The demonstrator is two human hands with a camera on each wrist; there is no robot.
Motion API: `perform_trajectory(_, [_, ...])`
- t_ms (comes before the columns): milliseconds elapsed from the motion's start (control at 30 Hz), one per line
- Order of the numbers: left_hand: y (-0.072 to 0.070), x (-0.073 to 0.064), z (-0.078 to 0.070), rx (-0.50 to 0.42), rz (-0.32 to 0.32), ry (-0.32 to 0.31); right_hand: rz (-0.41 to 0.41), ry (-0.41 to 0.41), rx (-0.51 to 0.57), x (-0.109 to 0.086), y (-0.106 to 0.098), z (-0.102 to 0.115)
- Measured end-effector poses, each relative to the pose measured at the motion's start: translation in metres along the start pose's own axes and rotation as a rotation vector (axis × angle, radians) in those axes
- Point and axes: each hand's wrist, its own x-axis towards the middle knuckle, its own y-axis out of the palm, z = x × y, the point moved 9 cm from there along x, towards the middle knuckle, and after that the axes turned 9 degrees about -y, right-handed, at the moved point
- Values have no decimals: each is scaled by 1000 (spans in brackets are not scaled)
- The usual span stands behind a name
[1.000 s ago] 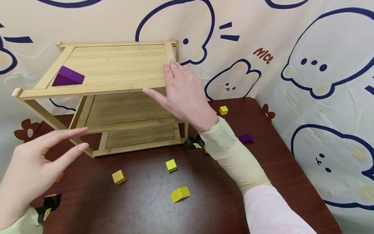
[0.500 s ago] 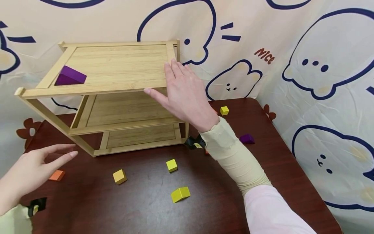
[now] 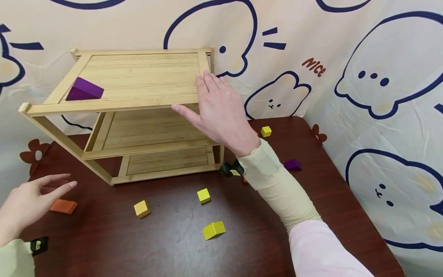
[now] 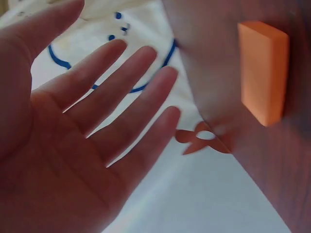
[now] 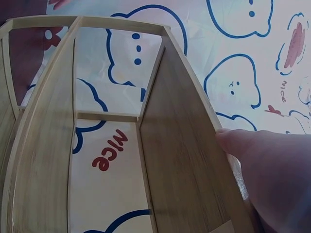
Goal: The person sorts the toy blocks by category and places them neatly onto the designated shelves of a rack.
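Observation:
My right hand [image 3: 223, 113] rests on the right end of the top board of a three-tier wooden shelf [image 3: 149, 77], fingers straight, thumb along the front edge. In the right wrist view that thumb [image 5: 272, 170] lies against the board's edge. A purple wedge-shaped block [image 3: 84, 89] sits on the top board's front left corner. My left hand [image 3: 29, 206] hovers over the table at the left with nothing in it, fingers spread in the left wrist view. Nearest to it is an orange block [image 3: 64, 206], apart from the fingers.
On the dark table [image 3: 155, 246] lie a tan cube [image 3: 142, 209], a yellow cube [image 3: 204, 196] and a yellow angled block [image 3: 214, 230]. Beyond my right arm are another yellow cube [image 3: 266, 131] and a purple block [image 3: 293, 164]. Printed cloth [image 3: 380, 115] hangs behind and at the right.
My left hand has moved left and down, away from the shelf's front left post, uncovering the orange block. My right hand has stayed on the shelf top.

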Motion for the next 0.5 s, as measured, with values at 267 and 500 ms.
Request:
perform_trajectory(267, [3, 2, 15, 4, -80, 6, -3, -2, 3, 1, 1, 1])
perform_trajectory(500, [12, 2, 11, -19, -20, 117, -8, -1, 2, 0, 0, 0])
